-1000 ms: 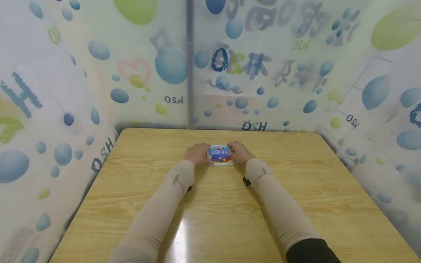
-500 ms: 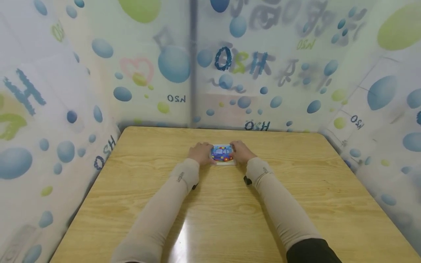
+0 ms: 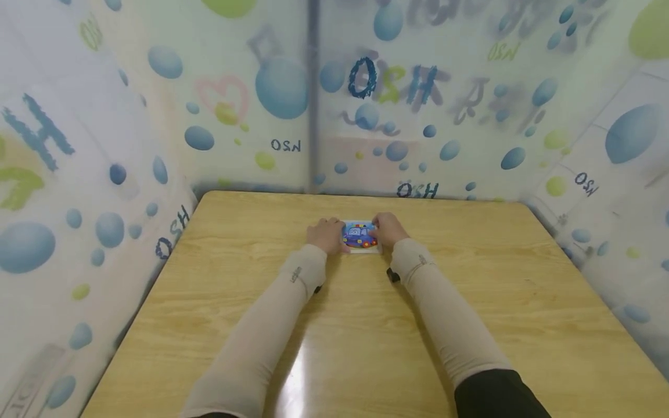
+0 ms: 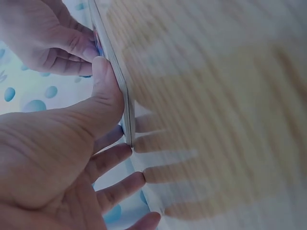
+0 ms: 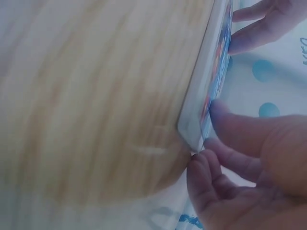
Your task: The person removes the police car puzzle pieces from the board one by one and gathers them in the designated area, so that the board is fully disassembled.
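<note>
A small flat picture board point(image 3: 359, 237) with a blue cartoon police car and a pale border lies on the wooden table. My left hand point(image 3: 326, 235) holds its left side. In the left wrist view, the thumb point(image 4: 106, 86) rests along the board's near edge while the spread fingertips touch the tabletop. My right hand point(image 3: 389, 230) grips the right side. Seen from the right wrist, the thumb point(image 5: 240, 132) lies against the picture face and the curled fingers point(image 5: 204, 177) meet the board's corner at the table. The hands hide parts of both side edges.
The wooden table point(image 3: 397, 337) stretches out on all sides of the board. Behind it stands a patterned curtain wall point(image 3: 230, 168) with blue and green bubbles, and similar walls flank the left and right.
The head view has tilted and shifted slightly, so the scene sits differently in it. My right hand has drawn toward the board's right edge; my left hand keeps its place on the left side.
</note>
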Motion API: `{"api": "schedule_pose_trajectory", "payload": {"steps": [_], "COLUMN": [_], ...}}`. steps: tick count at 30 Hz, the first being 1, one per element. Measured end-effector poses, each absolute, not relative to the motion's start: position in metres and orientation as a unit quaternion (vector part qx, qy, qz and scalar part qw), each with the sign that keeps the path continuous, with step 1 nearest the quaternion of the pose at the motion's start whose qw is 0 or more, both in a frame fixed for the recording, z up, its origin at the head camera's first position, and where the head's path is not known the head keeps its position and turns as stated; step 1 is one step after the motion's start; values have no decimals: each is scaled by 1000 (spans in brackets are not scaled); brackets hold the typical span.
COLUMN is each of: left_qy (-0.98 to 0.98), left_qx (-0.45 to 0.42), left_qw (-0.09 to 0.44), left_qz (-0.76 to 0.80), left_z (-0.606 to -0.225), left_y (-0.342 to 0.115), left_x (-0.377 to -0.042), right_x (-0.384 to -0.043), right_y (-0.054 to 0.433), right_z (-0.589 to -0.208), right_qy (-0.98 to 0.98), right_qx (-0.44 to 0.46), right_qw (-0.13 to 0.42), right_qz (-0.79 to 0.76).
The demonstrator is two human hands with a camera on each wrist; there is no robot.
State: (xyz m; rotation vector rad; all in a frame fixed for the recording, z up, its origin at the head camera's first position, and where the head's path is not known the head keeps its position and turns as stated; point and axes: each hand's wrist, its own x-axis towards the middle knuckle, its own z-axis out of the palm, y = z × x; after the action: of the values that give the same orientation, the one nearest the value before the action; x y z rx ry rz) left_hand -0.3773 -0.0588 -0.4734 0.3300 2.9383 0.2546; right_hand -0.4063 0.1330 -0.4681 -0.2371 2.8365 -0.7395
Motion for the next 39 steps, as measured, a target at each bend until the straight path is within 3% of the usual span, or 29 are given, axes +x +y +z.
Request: {"api": "schedule_pose_trajectory", "payload": {"steps": [18, 39], "left_qy": [989, 985], "left_qx": [103, 113], "left_qw": [94, 129], "left_qz": [51, 21], "left_z": [-463, -469], "left_y": [-58, -51], "left_x": [-384, -380], "right_x": [-424, -427], "right_y": [110, 120], "right_z": [-453, -461], "right_qy": [987, 974], "right_qx": [-67, -71], "right_qw": [91, 167], "right_qz": [-115, -138]}}
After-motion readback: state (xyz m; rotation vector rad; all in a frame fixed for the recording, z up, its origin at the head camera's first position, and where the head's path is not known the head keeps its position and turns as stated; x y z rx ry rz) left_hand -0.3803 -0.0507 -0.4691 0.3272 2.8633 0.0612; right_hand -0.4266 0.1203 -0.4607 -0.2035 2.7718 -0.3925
